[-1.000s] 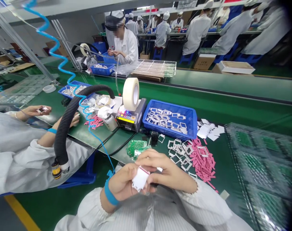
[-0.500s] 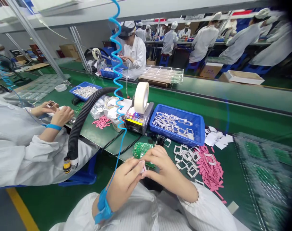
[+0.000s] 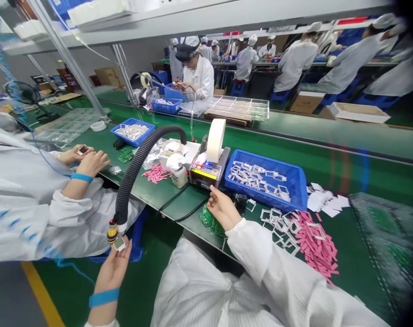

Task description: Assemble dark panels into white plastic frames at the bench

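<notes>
My left hand, with a blue band at the wrist, is stretched out to the left. Its fingertips grip a small white-framed square piece with a grey face, right under the yellow-and-black nozzle of a black corrugated hose. My right hand is palm up in front of the tape dispenser, fingers loosely curled and apart, a fingertip near its front edge. Nothing shows in those fingers. A roll of cream tape sits on the dispenser. Green circuit boards lie beneath my right hand.
Right of the dispenser stands a blue tray of white frames. Loose white frames, pink strips and white cards lie beyond it. A white bottle stands left. A co-worker's hands work at the left.
My hands were together over the table edge around a small piece. My left hand has carried it left to the hose nozzle; my right hand has let go and moved up to the dispenser.
</notes>
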Motion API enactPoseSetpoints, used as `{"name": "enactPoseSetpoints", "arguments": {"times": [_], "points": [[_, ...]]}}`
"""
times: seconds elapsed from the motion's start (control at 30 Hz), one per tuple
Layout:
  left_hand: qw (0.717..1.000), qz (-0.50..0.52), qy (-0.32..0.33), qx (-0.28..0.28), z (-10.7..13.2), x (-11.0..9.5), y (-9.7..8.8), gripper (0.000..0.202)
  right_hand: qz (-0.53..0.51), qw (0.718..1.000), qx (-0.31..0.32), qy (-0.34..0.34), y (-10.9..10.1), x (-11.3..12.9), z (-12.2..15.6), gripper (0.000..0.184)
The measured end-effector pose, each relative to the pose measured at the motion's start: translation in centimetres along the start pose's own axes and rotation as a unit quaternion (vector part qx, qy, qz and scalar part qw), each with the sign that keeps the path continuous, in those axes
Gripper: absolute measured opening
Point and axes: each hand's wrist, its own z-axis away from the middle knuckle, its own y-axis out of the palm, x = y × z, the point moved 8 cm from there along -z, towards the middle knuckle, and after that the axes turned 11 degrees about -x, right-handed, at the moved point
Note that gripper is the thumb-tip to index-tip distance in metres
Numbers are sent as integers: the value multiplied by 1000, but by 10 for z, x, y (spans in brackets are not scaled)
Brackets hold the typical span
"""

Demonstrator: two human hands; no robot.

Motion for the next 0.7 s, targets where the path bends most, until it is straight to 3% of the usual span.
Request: {"name": "enactPoseSetpoints", "arguments": {"times": [0.2,0.3,0.37,0.47,0.53,0.6,0.63,0.7], "points": [[999,29,-43,1,1,-9,-11,41,-56,998,-24,32,13,-3,-4,29],[998,45,-53,-6,-1,-7,-7,41,-68,997,-11,25,18,3,-1,24],[997,48,-67,-9,2,4,2,40,-72,997,8,6,18,8,11,19],[993,28,-114,7,25,43,29,39,-59,995,68,-38,11,10,49,17],[988,6,-155,30,53,75,55,38,-36,991,116,-65,0,9,81,19],[980,-13,-187,59,88,102,85,31,28,976,163,-139,-11,15,112,18],[975,-20,-203,85,107,113,102,28,71,961,182,-196,-17,21,125,15],[952,-42,-230,198,148,127,141,19,155,914,206,-314,-24,34,148,12]]}}
